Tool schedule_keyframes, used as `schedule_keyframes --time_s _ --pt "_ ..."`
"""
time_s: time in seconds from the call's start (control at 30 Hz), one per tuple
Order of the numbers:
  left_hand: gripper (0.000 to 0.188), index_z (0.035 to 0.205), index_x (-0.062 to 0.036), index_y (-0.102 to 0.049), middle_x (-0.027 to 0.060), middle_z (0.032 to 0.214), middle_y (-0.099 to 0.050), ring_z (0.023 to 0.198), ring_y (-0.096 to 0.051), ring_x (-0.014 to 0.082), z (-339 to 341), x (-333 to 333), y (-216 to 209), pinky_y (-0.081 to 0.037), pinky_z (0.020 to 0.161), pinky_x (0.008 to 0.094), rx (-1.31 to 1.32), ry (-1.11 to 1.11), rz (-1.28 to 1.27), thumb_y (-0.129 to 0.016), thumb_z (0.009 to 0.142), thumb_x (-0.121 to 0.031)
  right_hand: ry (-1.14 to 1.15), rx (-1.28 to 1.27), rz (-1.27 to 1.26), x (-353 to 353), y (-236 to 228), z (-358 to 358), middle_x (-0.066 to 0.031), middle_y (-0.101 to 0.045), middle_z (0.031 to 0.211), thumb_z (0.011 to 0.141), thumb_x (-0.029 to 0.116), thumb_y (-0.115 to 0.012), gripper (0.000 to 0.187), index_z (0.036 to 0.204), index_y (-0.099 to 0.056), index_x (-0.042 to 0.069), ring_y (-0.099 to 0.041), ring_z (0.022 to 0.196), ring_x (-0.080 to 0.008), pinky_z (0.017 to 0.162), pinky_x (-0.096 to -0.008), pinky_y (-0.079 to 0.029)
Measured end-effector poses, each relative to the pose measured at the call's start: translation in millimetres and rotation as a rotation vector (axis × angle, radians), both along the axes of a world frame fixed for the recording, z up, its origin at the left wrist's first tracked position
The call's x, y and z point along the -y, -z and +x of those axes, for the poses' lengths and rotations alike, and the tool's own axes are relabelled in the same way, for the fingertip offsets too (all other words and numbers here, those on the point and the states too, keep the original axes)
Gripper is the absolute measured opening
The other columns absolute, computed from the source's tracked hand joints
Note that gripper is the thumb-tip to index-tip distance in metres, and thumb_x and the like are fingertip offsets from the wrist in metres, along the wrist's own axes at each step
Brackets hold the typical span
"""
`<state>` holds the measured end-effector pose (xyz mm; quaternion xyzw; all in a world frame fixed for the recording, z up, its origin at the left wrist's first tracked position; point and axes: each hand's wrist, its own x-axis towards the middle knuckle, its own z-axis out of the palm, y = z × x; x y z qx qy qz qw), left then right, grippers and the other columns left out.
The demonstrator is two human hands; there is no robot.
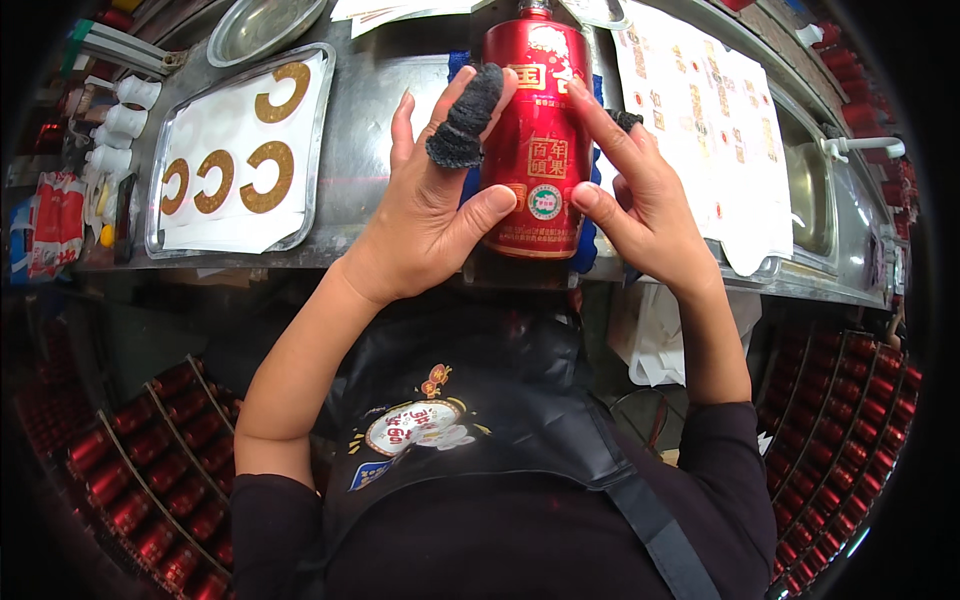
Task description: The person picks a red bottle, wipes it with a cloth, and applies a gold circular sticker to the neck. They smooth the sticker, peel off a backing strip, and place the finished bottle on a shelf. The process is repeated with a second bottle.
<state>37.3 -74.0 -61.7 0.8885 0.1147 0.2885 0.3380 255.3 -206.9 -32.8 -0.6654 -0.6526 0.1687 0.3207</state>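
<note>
A glossy red bottle (540, 110) with gold print and a round pale emblem lies on its back on a blue cloth (587, 245), its neck pointing away from me. My left hand (420, 220) is at the bottle's left side, fingers stretched and apart, thumb resting on the lower face. A black fabric cover (467, 120) wraps one of its fingers. From the right, my right hand (650, 205) reaches over the bottle with index finger extended and thumb against the lower right side. Another dark finger cover (626, 120) partly shows behind that hand.
On the left, a metal tray (322, 130) carries white sheets with gold C-shaped decals, below a round metal bowl (262, 28). Decal sheets (725, 130) lie right, beside a sink (808, 185) with a white tap (862, 147). Racks of red bottles (850, 430) flank me.
</note>
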Motion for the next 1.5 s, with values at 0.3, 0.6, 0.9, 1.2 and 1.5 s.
schedule_keyframes --time_s 0.3,0.6,0.9,1.2,1.5 --pt "0.076 0.160 -0.0159 -0.022 0.0063 0.166 -0.026 0.155 -0.012 0.0322 -2.5 -7.5 11.6 0.002 0.120 0.0591 -0.018 0.057 -0.040 -0.055 0.099 -0.048 -0.007 0.006 -0.014 6.8 1.1 -4.2 -0.0009 -0.035 0.086 0.087 0.050 -0.073 0.082 0.156 -0.042 0.018 -0.033 0.068 -0.0103 0.057 -0.0250 -0.030" --pt "0.088 0.162 -0.0109 -0.013 0.0136 0.168 -0.013 0.152 -0.013 0.0335 -3.2 -7.7 26.7 -0.010 0.122 0.0478 -0.021 0.032 -0.319 -0.060 0.097 -0.048 0.039 -0.231 -0.090 9.3 9.8 0.9 -0.0069 -0.053 0.107 0.088 0.049 -0.072 0.086 0.159 -0.033 0.021 -0.037 0.066 -0.0081 0.056 -0.0241 -0.034" --pt "0.099 0.162 -0.0083 -0.012 0.0187 0.166 -0.015 0.151 -0.014 0.0353 -5.9 -2.8 20.5 -0.010 0.122 0.0495 -0.043 0.032 -0.354 -0.066 0.092 -0.053 0.044 -0.214 -0.081 12.1 10.3 0.9 -0.0104 -0.052 0.092 0.086 0.053 -0.071 0.088 0.160 -0.031 0.026 -0.045 0.071 -0.0184 0.065 -0.0335 -0.041" --pt "0.094 0.162 -0.0070 -0.010 0.0209 0.167 -0.012 0.155 -0.010 0.0333 -3.4 5.1 3.8 -0.008 0.123 0.0458 0.033 -0.012 -0.379 -0.064 0.095 -0.045 0.104 -0.116 0.023 10.9 -9.1 -2.0 -0.0036 -0.047 0.091 0.087 0.047 -0.073 0.082 0.155 -0.042 0.015 -0.035 0.067 -0.0085 0.056 -0.0251 -0.031" --pt "0.079 0.158 -0.0138 -0.023 0.0095 0.163 -0.034 0.152 -0.023 0.0346 5.8 5.8 -6.6 0.000 0.116 0.0676 -0.054 -0.063 0.097 -0.063 0.095 -0.041 0.126 0.091 -0.044 -3.9 -29.0 -10.1 -0.0102 -0.066 0.107 0.085 0.040 -0.076 0.071 0.148 -0.053 0.019 -0.040 0.078 -0.0240 0.071 -0.0339 -0.042"
